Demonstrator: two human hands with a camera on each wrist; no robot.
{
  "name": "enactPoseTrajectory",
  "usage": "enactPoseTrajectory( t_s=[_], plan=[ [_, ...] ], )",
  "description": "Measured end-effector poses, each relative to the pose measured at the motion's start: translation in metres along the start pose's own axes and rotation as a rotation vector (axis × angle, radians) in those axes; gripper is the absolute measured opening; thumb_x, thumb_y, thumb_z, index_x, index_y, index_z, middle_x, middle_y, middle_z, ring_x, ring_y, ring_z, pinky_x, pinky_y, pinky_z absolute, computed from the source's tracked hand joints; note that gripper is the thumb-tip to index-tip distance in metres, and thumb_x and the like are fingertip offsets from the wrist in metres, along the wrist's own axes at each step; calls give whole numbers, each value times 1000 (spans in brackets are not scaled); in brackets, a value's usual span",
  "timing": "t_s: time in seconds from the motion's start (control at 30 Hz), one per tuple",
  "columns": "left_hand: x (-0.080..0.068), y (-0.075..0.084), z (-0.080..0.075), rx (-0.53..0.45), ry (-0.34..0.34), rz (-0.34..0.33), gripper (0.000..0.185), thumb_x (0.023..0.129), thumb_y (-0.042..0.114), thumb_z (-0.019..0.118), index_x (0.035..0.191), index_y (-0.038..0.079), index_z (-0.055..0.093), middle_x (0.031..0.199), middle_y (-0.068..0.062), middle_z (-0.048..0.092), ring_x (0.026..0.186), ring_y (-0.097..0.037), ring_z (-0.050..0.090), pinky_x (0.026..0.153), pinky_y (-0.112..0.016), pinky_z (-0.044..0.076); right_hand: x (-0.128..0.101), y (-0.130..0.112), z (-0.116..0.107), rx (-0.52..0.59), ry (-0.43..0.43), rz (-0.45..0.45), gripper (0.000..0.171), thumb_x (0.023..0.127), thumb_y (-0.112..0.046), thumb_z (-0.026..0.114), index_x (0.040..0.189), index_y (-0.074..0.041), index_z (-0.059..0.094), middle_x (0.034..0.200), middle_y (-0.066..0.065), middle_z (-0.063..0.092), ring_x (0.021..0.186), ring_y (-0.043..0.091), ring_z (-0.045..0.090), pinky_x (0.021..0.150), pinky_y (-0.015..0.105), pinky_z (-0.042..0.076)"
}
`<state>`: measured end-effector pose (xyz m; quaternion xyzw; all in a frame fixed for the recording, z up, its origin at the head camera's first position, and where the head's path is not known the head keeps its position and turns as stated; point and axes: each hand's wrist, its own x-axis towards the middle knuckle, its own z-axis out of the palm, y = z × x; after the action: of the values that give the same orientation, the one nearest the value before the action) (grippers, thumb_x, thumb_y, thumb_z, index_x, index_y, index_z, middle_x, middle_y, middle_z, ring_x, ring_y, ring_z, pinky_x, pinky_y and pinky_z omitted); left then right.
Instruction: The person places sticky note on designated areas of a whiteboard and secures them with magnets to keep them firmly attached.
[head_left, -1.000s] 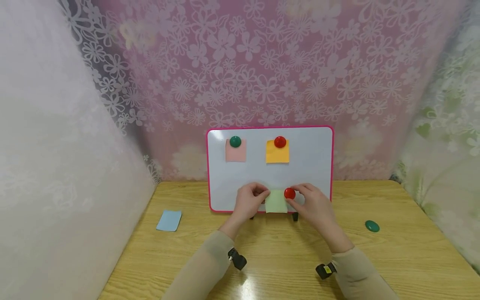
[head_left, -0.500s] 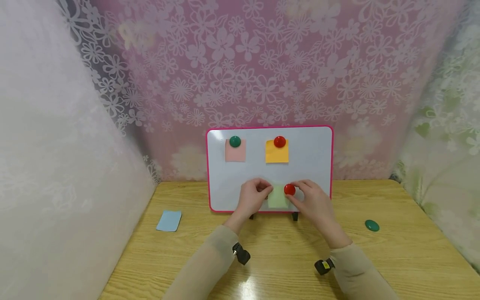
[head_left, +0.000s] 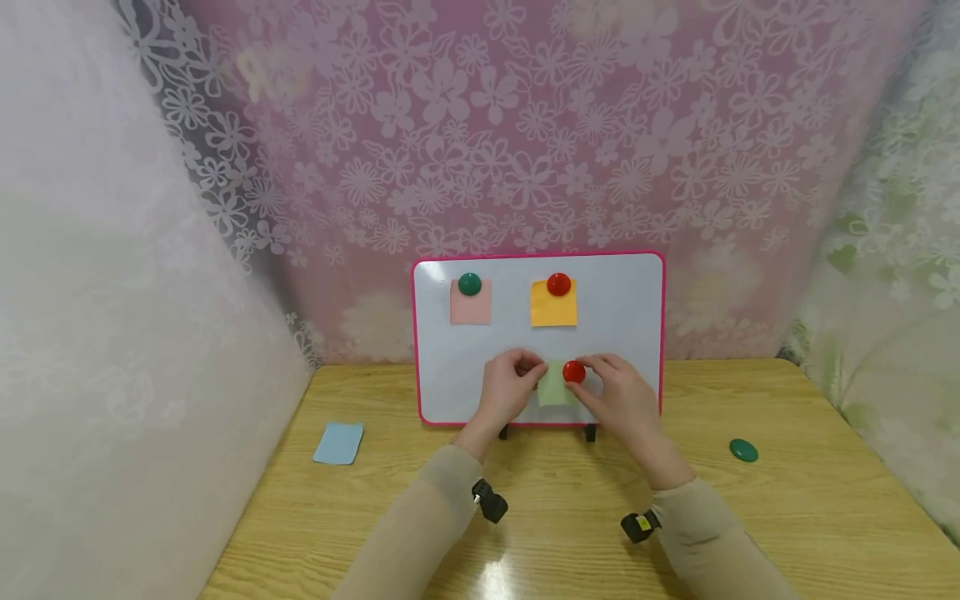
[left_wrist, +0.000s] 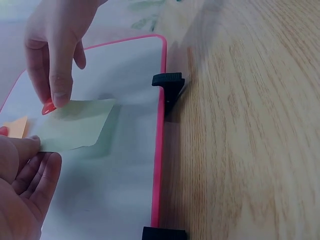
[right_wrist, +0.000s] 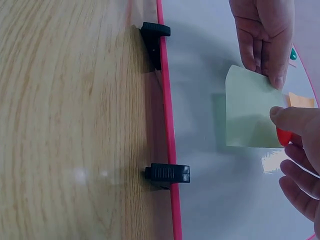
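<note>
1. Where the counter [head_left: 570, 533] meets the flowered backdrop, a pink-framed whiteboard [head_left: 622, 317] stands upright on black clip feet, and both hands work low on its face.
2. Upper on the board, well apart from the hands, a pink note hangs under a green magnet and an orange note under a red one.
3. Between the hands, a green note [head_left: 553, 388] lies flat against the board, its top edge tucked toward the fingertips.
4. At the note's left edge, the left hand [head_left: 508, 393] pinches the paper between thumb and fingertip.
5. At the top right corner, the right hand [head_left: 618, 402] has its grip narrowed around a red magnet [head_left: 573, 372], which sits on that corner; this hand is the nearer to it.
</note>
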<state>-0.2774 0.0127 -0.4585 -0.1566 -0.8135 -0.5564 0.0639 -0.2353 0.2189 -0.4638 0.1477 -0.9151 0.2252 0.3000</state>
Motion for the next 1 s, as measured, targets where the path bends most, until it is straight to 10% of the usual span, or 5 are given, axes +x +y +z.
enactPoseTrajectory(
  t_s=[1.0],
  plan=[
    [9,-2,6,60,49,-2,5,100,14,78,98,9,79,87,4,73,75,-9,62,67,-23,55,11,-7,18,-54,62,-5,45,85,-24,94,122,-3,77,121,16,72,111,36,67,83,52,62]
  ],
)
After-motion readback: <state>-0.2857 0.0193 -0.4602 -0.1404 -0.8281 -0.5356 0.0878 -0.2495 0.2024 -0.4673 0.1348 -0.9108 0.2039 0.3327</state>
